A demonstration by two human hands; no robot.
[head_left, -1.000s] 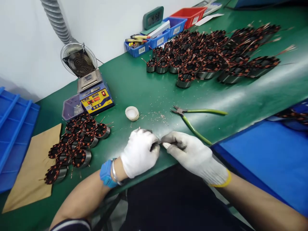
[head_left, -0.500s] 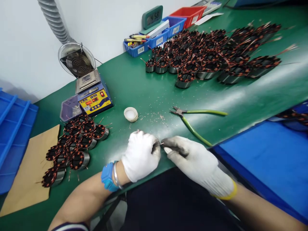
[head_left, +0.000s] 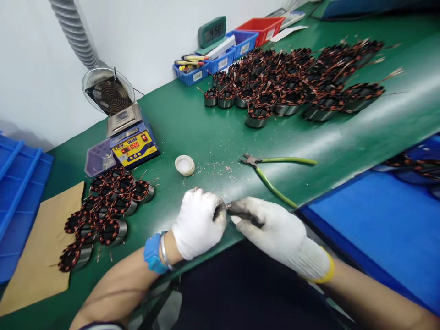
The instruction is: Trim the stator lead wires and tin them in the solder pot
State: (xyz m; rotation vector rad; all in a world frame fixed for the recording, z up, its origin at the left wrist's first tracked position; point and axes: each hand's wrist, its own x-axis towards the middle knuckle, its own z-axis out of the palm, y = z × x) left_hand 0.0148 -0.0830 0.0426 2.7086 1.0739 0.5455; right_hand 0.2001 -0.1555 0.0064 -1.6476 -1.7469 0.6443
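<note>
Both my hands wear white gloves and meet at the near edge of the green table (head_left: pixel 206 133). My left hand (head_left: pixel 198 222) is closed around a small wound stator, mostly hidden in the fist; only copper wire ends show at its top. My right hand (head_left: pixel 271 227) pinches a thin dark tool whose tip touches the part at the left hand's thumb. Green-handled cutters (head_left: pixel 271 172) lie open on the mat just beyond my right hand. A small white cap (head_left: pixel 184 165) sits beyond my left hand.
A group of copper-wound stators (head_left: pixel 103 211) lies left of my hands, a large pile (head_left: pixel 295 82) at the far right. A solder pot with a display (head_left: pixel 127 142) and a small fan (head_left: pixel 108 91) stand at the back left. Blue trays flank the table.
Both hands stay joined at the table edge. My right hand has shifted its pinch slightly, the dark tool now pointing into the left fist. The view drifted a little.
</note>
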